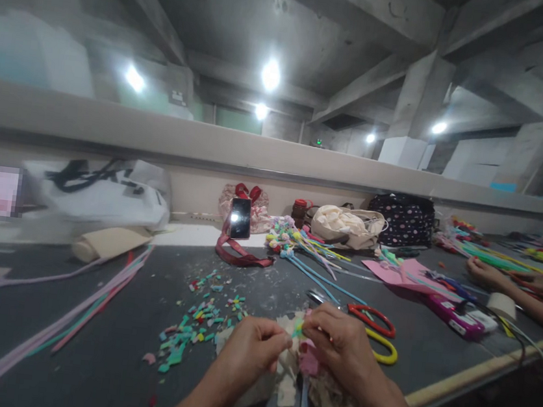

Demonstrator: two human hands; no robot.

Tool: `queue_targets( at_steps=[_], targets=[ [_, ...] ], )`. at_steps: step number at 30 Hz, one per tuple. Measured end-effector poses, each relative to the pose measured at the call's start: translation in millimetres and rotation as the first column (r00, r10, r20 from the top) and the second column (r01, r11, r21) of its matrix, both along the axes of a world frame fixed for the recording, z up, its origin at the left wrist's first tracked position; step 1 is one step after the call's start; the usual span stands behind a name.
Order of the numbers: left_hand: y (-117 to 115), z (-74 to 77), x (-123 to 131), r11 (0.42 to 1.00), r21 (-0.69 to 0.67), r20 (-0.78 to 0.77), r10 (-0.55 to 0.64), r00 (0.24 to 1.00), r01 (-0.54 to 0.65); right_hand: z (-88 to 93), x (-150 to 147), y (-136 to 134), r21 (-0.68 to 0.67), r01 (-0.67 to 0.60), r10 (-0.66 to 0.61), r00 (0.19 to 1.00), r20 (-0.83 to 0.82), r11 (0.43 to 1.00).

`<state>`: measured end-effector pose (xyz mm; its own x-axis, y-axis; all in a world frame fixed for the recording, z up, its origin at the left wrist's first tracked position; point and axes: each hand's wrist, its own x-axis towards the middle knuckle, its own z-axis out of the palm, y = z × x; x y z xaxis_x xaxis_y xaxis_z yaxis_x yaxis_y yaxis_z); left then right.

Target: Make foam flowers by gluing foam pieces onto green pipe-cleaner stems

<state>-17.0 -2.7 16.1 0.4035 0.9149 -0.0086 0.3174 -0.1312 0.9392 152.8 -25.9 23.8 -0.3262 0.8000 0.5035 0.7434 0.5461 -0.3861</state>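
Observation:
My left hand (253,345) is closed, thumb and forefinger pinched together; whatever is between the tips is too small to make out. Close beside it, my right hand (341,342) is closed around a small pink and yellow-green piece (310,358), partly hidden by the fingers. Crumpled beige scraps (287,388) lie below and between both hands. Just beyond the right hand rest scissors (373,321) with one red and one yellow handle, blades partly covered. Many small green, yellow and red clippings (182,340) are scattered left of my left hand.
Long lilac, green and red strips (88,303) lie at left by a brown roll (110,242). A phone (240,218), bundled colourful stems (291,238) and bags (347,224) stand behind. Right are pink paper (405,274), a purple box (455,316) and a co-worker's hands (486,274).

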Motion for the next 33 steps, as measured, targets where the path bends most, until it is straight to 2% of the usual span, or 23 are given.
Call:
queue_targets(
  at_steps=[7,14,19,23,25,28,31,33],
  targets=[
    [1.6,-2.3,-0.3,0.993,-0.118,0.067,-0.016,0.998,0.024,2.2,2.1,-0.1,0.035,-0.012,0.011,0.999,0.037,0.999],
    [-4.8,8.5,0.1,0.965,-0.261,0.247,0.031,0.969,0.036,1.9,3.2,-0.8,0.076,-0.032,0.034,0.999,-0.026,0.997],
    [1.0,5.5,-2.9,0.946,-0.311,0.34,0.022,0.94,0.09,5.8,6.3,-2.3,0.103,-0.061,0.08,0.977,-0.195,0.993],
    [3.8,2.9,-4.5,0.936,-0.336,0.41,0.042,0.911,0.108,7.8,9.0,-2.2,0.119,-0.004,0.052,0.913,-0.404,0.993],
    [3.7,3.7,-5.1,0.927,-0.355,0.455,0.058,0.889,0.12,4.8,6.7,-1.2,0.054,0.037,-0.004,0.866,-0.501,0.998],
    [3.6,5.7,-5.7,0.911,-0.397,0.534,0.127,0.836,0.116,-3.1,-6.0,0.1,-0.141,0.041,-0.119,0.787,-0.605,0.989],
    [3.2,6.3,-5.3,0.882,-0.467,0.602,0.26,0.754,0.068,-7.9,-28.3,-0.7,-0.336,-0.09,-0.172,0.72,-0.672,0.937],
    [2.0,6.0,-3.8,0.855,-0.514,0.648,0.339,0.682,0.064,-7.6,-44.0,-1.4,-0.372,-0.167,-0.141,0.727,-0.672,0.913]
  ],
)
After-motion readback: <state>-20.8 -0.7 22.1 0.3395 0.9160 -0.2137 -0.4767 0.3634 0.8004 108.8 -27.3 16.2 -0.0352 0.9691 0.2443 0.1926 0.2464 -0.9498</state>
